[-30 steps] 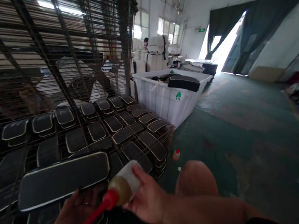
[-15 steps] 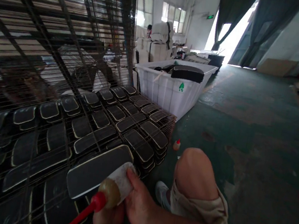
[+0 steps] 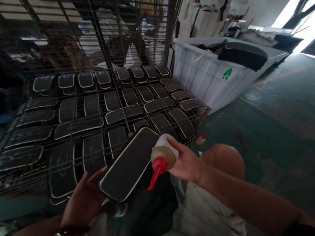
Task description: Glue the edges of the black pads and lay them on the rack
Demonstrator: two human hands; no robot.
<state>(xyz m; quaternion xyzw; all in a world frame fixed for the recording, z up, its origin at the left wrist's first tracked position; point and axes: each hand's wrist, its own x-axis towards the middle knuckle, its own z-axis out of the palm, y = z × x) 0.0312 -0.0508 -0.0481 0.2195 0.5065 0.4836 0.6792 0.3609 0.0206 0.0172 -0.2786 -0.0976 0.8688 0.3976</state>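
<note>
My right hand (image 3: 183, 160) is wrapped round a squeeze bottle (image 3: 166, 153) with a white wrapping, yellowish contents and a red nozzle. The nozzle points down, just right of a dark panel. This panel (image 3: 129, 163) is long, with rounded corners and a pale line along its edge. My left hand (image 3: 85, 198) grips it by its near left edge, its fingers partly hidden underneath. Behind it, many similar dark panels (image 3: 78, 127) lie in overlapping rows on a wire rack (image 3: 2, 173).
A white plastic bin (image 3: 203, 73) holding dark pieces stands past the rack, with a thick dark pad (image 3: 242, 55) across its rim. Another red-tipped bottle (image 3: 201, 139) sits on the floor beside the rack. An upright wire grid (image 3: 96, 12) rises behind the panels. My knee (image 3: 225, 158) is bent at right.
The view has swung left and down. The squeeze bottle's nozzle has turned from lower left to straight down. My left hand now shows at the panel's near edge, and the panel stands more lengthwise.
</note>
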